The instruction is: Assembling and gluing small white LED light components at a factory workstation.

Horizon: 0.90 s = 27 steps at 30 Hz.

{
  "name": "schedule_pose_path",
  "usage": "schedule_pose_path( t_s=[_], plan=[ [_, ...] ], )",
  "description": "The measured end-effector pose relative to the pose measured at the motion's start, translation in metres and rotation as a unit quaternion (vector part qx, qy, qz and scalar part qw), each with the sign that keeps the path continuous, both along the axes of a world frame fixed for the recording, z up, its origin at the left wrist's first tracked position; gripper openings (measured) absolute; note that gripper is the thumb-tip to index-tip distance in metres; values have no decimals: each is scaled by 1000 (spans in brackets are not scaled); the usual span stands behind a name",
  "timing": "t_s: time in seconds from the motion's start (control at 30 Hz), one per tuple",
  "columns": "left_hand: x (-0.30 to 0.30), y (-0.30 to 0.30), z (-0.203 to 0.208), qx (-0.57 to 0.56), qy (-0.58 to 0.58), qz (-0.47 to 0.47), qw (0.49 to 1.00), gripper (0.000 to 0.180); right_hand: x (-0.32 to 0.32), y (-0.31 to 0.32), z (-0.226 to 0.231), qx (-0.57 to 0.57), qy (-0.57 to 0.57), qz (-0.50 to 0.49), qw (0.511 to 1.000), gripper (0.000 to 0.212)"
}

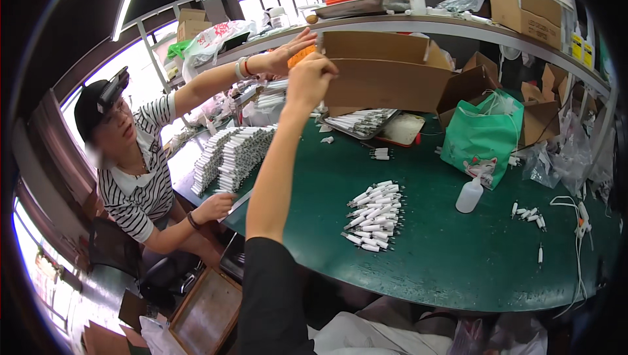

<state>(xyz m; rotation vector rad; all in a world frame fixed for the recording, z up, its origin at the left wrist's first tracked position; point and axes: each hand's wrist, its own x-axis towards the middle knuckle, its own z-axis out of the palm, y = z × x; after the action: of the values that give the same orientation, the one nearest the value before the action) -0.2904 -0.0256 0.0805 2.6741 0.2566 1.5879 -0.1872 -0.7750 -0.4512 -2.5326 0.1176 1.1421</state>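
Note:
My left hand (310, 82) is raised at the end of my outstretched arm, its fingers closed on the left end of a long, open cardboard box (386, 84). The box is held up over the far side of the green table, below the shelf. Just beyond my fingers, a co-worker's spread hand (297, 48) reaches toward the same end of the box; whether it touches the cardboard I cannot tell. Below the box, a tray (366, 124) holds several white, tube-like parts. Nearer to me lies a pile of short white cylindrical pieces (376, 216). My right hand does not show.
The co-worker in a striped shirt (147, 133) sits at left beside stacked white tubes (239, 155). A green bag (484, 136), a white squeeze bottle (469, 195) and a white cable (581, 250) occupy the table's right. A loaded shelf (451, 25) spans the back. A wooden-framed tray (206, 309) stands low at left.

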Motion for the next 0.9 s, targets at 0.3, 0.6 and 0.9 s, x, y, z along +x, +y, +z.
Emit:
schedule_pose_path(
  t_s=[0.3,0.6,0.9],
  plan=[
    [-65,2,5,39,60,88,994,5,14,-3,-34,-30,-79,62,994,32],
    [-95,-30,11,163,-14,364,917,4,12,21,-49,-26,-164,109,980,18],
    [82,-71,-90,116,201,-173,957,19,-6,47,-12,34,-36,-23,998,21]
  ],
)
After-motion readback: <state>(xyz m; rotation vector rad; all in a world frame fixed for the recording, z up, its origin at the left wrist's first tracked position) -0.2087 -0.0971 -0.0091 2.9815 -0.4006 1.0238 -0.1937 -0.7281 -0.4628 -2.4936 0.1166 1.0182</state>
